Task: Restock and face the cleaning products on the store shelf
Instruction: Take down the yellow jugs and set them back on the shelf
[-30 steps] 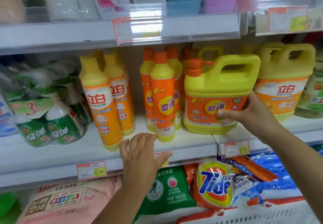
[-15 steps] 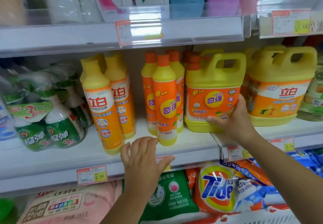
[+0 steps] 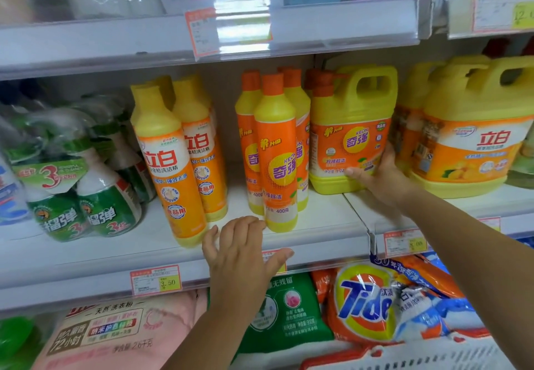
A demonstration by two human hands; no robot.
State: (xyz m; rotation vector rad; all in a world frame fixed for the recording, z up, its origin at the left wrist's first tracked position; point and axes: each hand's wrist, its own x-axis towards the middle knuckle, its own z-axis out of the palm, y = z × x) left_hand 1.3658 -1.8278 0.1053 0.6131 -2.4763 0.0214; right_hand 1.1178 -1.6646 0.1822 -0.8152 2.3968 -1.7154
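Two hands in play. R hand [image 3: 381, 176] grasps jug [image 3: 351, 126] at its lower right corner. Jug stands on shelf [image 3: 318, 225], set back from the edge, tight beside bottles [image 3: 294, 103]. L hand [image 3: 242, 251] is released, fingers spread over shelf edge, just beside base of front bottle [image 3: 277, 161].

Risk: pushing jug further left may knock bottles. Front bottle is tall and narrow, prob. tips easily. L hand could also clip it.

Vs 1 s ago: jug has moved back and left, label squarer. L hand approx. unchanged.
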